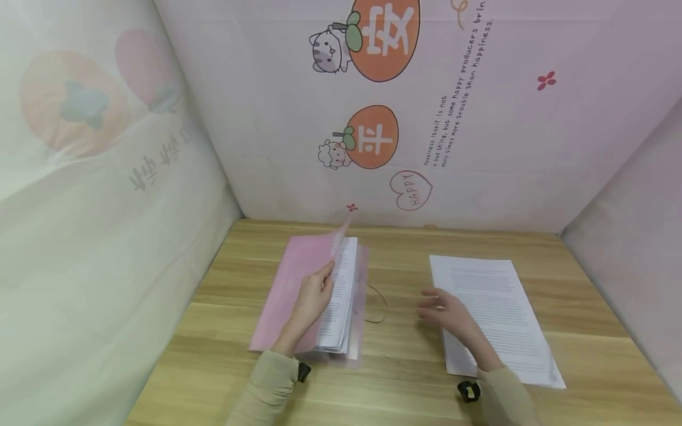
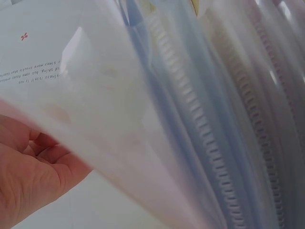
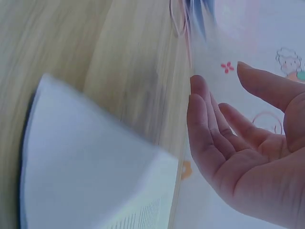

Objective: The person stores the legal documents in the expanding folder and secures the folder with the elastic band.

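In the head view a pink plastic folder [image 1: 290, 278] lies on the left of the table with its cover partly lifted. My left hand [image 1: 315, 294] holds the cover's right edge between thumb and fingers. Printed sheets [image 1: 346, 266] show inside, and a thin elastic loop [image 1: 385, 305] sticks out on the right. Clear and bluish dividers [image 2: 190, 109] fan out in the left wrist view. My right hand [image 1: 446, 309], fingers loosely bent and holding nothing, hovers by the left edge of a stack of printed paper [image 1: 495, 307].
The wooden table [image 1: 405, 378] ends at a back wall covered with printed cloth [image 1: 479, 195]. Cloth walls also stand at the left [image 1: 106, 236] and right [image 1: 634, 195]. A black band [image 1: 469, 391] sits at the right wrist.
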The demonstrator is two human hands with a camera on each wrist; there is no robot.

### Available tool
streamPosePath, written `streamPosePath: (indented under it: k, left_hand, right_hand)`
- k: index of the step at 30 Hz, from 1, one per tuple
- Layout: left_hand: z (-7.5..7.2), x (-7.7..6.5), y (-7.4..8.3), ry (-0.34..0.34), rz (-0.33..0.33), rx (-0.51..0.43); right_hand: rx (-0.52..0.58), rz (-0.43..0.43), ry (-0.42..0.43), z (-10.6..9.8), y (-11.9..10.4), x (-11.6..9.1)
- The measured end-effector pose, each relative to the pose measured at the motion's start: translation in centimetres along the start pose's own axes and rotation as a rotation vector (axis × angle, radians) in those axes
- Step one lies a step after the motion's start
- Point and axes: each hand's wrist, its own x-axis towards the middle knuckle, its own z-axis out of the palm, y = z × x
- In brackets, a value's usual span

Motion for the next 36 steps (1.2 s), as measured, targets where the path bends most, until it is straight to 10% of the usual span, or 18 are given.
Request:
streamPosePath:
  k: [36]
  left_hand:
    - [0.0,-0.1,0.1,-0.006,0.009,-0.003]
  right_hand:
    - [-0.250,0.214,0.156,-8.3,5.4,-5.1]
